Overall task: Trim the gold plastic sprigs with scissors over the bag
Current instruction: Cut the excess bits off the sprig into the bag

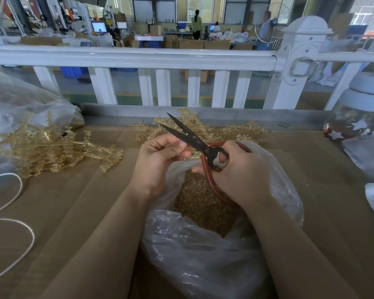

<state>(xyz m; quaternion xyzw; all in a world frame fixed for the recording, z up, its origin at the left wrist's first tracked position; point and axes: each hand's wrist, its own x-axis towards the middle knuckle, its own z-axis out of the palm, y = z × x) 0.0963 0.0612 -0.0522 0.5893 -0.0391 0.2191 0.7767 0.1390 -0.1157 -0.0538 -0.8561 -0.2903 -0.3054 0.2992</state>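
Scissors (194,139) gripped by right hand (238,169), blades apart; left hand (160,156) pinches something hidden.

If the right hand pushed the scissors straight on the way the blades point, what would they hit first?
Probably the pile of gold sprigs behind the right hand; the open scissors aim up-left over it, toward the white fence. Depth is unclear.

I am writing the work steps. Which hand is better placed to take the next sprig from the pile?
Probably the left hand: the right hand grips the scissors, and the big sprig pile lies on the left side.
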